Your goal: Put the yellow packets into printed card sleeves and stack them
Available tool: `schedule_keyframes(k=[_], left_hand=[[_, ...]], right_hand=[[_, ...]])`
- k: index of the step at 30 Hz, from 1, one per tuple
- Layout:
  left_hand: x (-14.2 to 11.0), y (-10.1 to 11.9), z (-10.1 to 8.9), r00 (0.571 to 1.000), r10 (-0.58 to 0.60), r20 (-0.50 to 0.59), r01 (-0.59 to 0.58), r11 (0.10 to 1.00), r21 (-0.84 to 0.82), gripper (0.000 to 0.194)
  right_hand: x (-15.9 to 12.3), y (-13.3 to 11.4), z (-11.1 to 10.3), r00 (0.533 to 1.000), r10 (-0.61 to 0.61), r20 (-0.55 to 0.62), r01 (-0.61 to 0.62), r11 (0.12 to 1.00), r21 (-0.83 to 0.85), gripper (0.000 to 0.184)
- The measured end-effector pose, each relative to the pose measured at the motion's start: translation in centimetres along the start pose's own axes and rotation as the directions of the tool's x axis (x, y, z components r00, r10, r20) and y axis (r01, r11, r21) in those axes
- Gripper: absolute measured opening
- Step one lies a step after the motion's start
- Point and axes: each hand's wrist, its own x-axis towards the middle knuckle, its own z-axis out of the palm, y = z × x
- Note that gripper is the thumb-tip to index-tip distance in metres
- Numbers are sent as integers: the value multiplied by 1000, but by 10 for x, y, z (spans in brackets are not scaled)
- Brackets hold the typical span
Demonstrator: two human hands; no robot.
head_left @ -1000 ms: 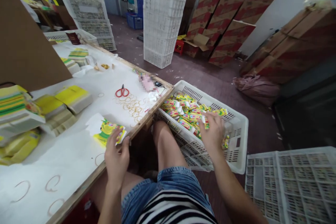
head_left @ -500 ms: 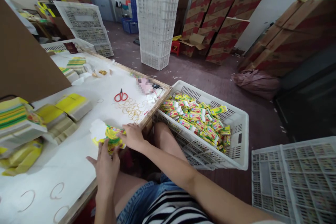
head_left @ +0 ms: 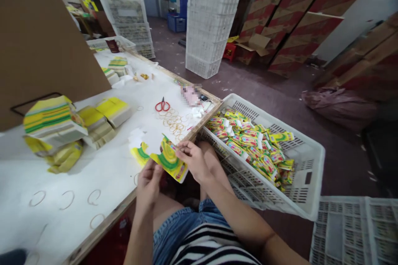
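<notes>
You are holding a yellow-and-green printed card point(head_left: 171, 160) at the center of the frame, just below the middle, where it is tilting over the wooden edge of the table point(head_left: 108, 165). Your left hand point(head_left: 150, 180) is gripping the card's lower-left side; the thumb and fingers are pinching together, with only the card between them. Your right hand point(head_left: 194, 160) is gripping the opposite side; the thumb and index finger are drawn close on the right edge, and the exact contact of the remaining fingers cannot be told.

Just left of the held card, another printed card point(head_left: 139, 155) is lying on the tabletop. Above center, red-handled scissors point(head_left: 162, 106) are resting beside a scatter of rubber bands point(head_left: 174, 123). At the left of the frame, bundled cards point(head_left: 51, 118) are standing in a pile, with yellow-topped stacks point(head_left: 114, 111) sitting beside them. Single bands point(head_left: 66, 200) are lying at the lower left.

Right of center, a white crate point(head_left: 306, 205) is holding many small printed packets point(head_left: 258, 145), which are heaping toward its near-table end. At the upper center, a column of white crates point(head_left: 211, 20) is standing on the floor point(head_left: 248, 80); red-striped cartons point(head_left: 290, 18) are filling the upper right.
</notes>
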Motion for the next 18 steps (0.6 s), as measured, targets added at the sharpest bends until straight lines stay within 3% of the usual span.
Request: schedule_keyframes(k=[3, 7, 11, 14, 18], left_hand=[[-6, -8, 15, 980, -80, 183, 114, 976, -187, 49], [-12, -12, 32, 962, -49, 270, 124, 956, -266, 47], [-14, -8, 38, 952, -32, 306, 122, 952, -281, 39], [-15, -6, 39, 949, -76, 305, 156, 956, -248, 38], [-15, -10, 41, 971, -157, 180, 191, 964, -184, 36]], right_hand=[[-19, -8, -11, 998, 61, -26, -59, 994, 88, 36], [-34, -17, -22, 999, 43, -30, -44, 999, -25, 36], [-39, -24, -34, 999, -23, -34, 14, 971, -239, 34], [-42, -27, -40, 999, -26, -41, 13, 957, -290, 35], [-48, -27, -40, 999, 11, -42, -24, 951, -309, 34]])
